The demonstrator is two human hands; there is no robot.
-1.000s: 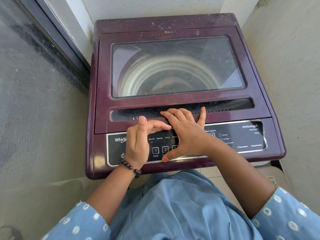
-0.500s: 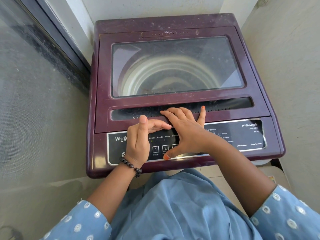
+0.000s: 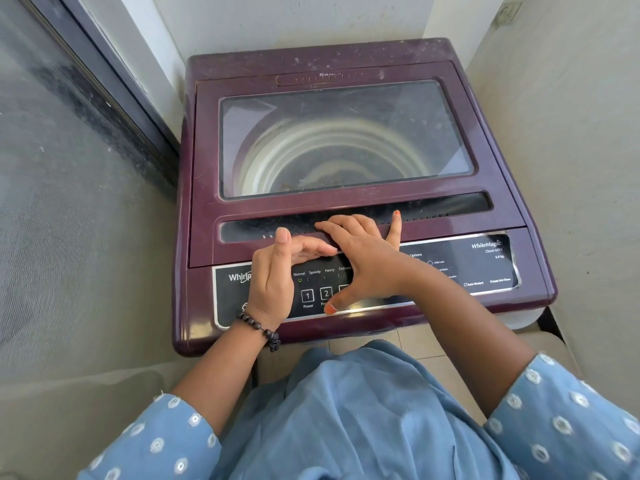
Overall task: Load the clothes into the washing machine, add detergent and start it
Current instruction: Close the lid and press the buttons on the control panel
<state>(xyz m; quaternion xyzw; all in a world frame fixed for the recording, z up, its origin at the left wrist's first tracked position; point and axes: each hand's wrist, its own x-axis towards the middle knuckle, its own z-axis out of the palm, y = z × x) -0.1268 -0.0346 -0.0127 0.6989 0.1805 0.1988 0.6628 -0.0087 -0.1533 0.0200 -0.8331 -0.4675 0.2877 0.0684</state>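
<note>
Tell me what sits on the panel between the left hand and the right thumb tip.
In the head view, the Power button marked 1 lies between the left hand and the right thumb tip, uncovered.

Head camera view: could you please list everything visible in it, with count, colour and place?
washing machine: one, maroon, in the corner between the walls.
lid: one, maroon frame with a clear window, lying flat; pale drum seen through it.
control panel: one, black with white lettering, along the machine's front edge.
glass door: one, dark frame, to the left.
wall: pale grey, to the right.
bracelet: one, dark beads, on the left wrist.
garment: one, blue with white dots on the sleeves, at the bottom.
left hand: over the panel's left part, fingers bent toward the lid's front recess.
right hand: fingers on the recess, thumb by button 2.
</note>
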